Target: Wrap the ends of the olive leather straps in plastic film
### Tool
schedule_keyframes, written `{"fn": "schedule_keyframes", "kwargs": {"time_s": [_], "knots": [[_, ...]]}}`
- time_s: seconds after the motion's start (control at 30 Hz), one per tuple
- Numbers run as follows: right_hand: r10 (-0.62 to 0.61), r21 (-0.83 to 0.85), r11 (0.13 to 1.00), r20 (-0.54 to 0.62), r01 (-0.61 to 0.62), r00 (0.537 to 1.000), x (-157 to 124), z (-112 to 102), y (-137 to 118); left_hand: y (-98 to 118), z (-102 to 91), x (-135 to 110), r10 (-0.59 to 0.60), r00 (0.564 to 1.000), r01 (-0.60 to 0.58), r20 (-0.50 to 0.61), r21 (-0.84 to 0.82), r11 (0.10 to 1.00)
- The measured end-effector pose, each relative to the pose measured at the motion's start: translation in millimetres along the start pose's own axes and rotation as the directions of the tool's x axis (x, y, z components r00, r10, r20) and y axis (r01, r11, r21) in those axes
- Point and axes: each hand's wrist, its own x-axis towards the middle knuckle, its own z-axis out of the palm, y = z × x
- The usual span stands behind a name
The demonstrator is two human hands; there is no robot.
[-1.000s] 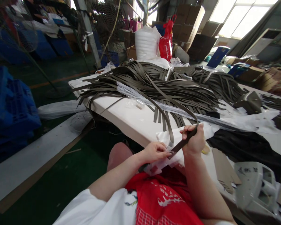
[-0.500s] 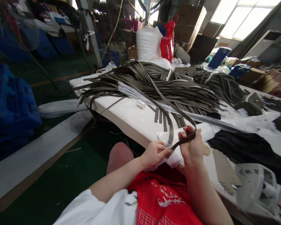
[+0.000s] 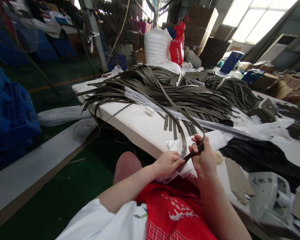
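Observation:
A long olive-grey strap (image 3: 178, 115) loops from the big pile down to my hands at the table's near edge. My right hand (image 3: 203, 156) is closed around the strap's end, fingers curled over it. My left hand (image 3: 168, 162) pinches the strap's tip just left of the right hand, over a white plastic bag (image 3: 216, 140) that hangs off the table edge. The heap of olive-grey straps (image 3: 162, 87) covers the far middle of the white table (image 3: 140, 128).
Three short strap pieces (image 3: 170, 122) lie on the table ahead of my hands. Black fabric (image 3: 262, 155), brown card pieces (image 3: 236, 178) and grey moulded parts (image 3: 270, 196) lie to the right. A white roll (image 3: 157, 45) and red bag (image 3: 177, 41) stand behind. Blue crates (image 3: 10, 110) sit at left.
My right hand has slid along the strap toward my left hand and drawn in closer to my body; the loop between the hands has shortened.

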Motion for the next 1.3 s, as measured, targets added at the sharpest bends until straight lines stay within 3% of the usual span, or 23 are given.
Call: {"fn": "schedule_keyframes", "kwargs": {"time_s": [0.2,0.3,0.4,0.53,0.7,0.9,1.0,1.07,1.13,1.23,1.3], "knots": [[-0.112,-0.064,0.992,-0.087,0.107,0.990,-2,-1,22,6,0.7,-1,0.012,0.975,-0.031,-0.220,-0.082,0.996],[-0.147,-0.210,0.968,-0.041,0.136,0.988,-12,1,41,6,-3.5,0,0.013,0.939,-0.052,-0.343,-0.104,0.993],[-0.251,-0.346,0.910,-0.020,0.229,0.968,-12,-2,47,6,-8.1,-1,-0.002,0.939,-0.030,-0.343,-0.087,0.996],[-0.470,-0.442,0.815,-0.128,0.374,0.873,10,-12,38,8,-5.0,-6,-0.011,0.957,-0.002,-0.291,-0.044,0.999],[-0.449,-0.446,0.824,-0.137,0.350,0.883,11,-7,42,15,5.7,-6,0.033,0.934,-0.052,-0.356,-0.045,0.998],[-0.275,-0.480,0.812,0.191,0.334,0.942,-28,-2,74,18,-0.9,-2,0.039,0.876,-0.055,-0.481,-0.020,0.998],[-0.229,-0.429,0.850,0.222,0.305,0.948,-22,-5,73,13,-5.1,-3,0.030,0.876,-0.020,-0.482,0.027,0.999],[-0.150,-0.355,0.914,0.162,0.199,0.975,-11,-7,67,9,-5.3,-6,0.016,0.885,0.013,-0.465,0.060,0.998],[0.021,-0.282,0.959,0.118,0.013,0.993,1,-8,61,4,-3.9,-8,-0.008,0.889,0.056,-0.458,0.091,0.994],[0.297,-0.199,0.942,0.126,-0.269,0.946,12,-8,57,-2,-2.1,-11,-0.029,0.890,0.092,-0.454,0.117,0.989],[0.327,-0.134,0.941,0.120,-0.311,0.938,14,-7,57,-4,-2.4,-12,-0.038,0.891,0.104,-0.452,0.123,0.987]]}}
